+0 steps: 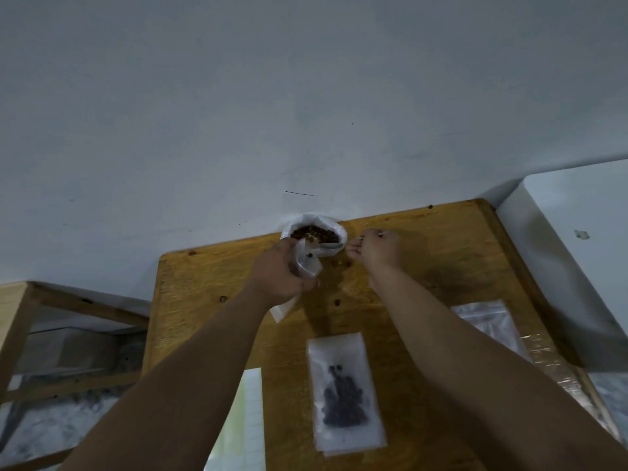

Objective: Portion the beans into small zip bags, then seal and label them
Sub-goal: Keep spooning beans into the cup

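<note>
Gripped in the left hand (278, 270) is a small zip bag (307, 263), just beside the open bag of beans (314, 234). A spoon (334, 246) is pinched by the right hand (377, 249), its bowl at that bag's rim.

Nothing here can be read from where I stand. The small sticker (581, 234) on the white surface at the right is too blurred to make out. The gridded sheet (249, 419) on the table (424, 266) shows only faint lines.
</note>
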